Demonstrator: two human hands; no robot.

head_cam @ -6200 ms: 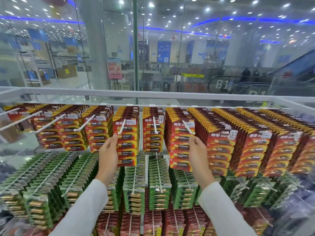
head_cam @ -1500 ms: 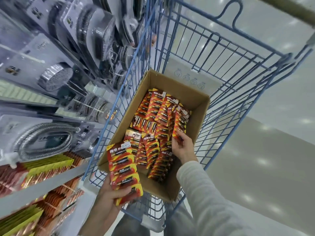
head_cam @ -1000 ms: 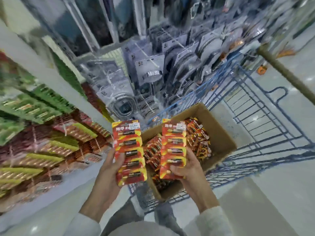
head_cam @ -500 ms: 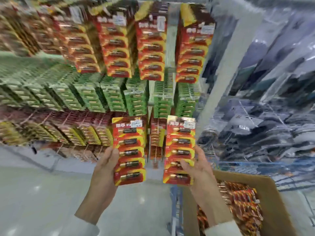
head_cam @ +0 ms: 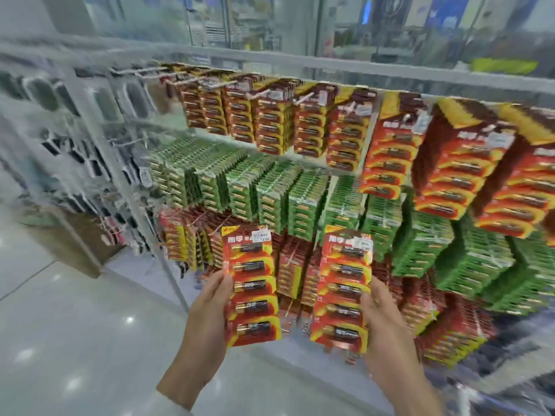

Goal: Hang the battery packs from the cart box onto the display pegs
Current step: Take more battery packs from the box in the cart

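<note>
My left hand (head_cam: 207, 307) grips a red and yellow battery pack (head_cam: 251, 283) by its left edge, upright in front of me. My right hand (head_cam: 383, 319) holds a second red battery pack (head_cam: 344, 286) by its right edge, level with the first. Both packs are held in front of the lower rows of the display. The top row of pegs (head_cam: 270, 115) carries matching red packs, with white peg tips sticking out. The cart box is out of view.
Green battery packs (head_cam: 270, 190) fill the middle row and more red packs (head_cam: 294, 265) the bottom row. A grey upright post (head_cam: 120, 175) borders the display at the left, with clear-packaged goods beyond it. Shiny floor (head_cam: 75, 325) spreads at lower left.
The view has swung from the cart to the display. Both hands keep the same hold on their packs, and the cart box has dropped out of sight.
</note>
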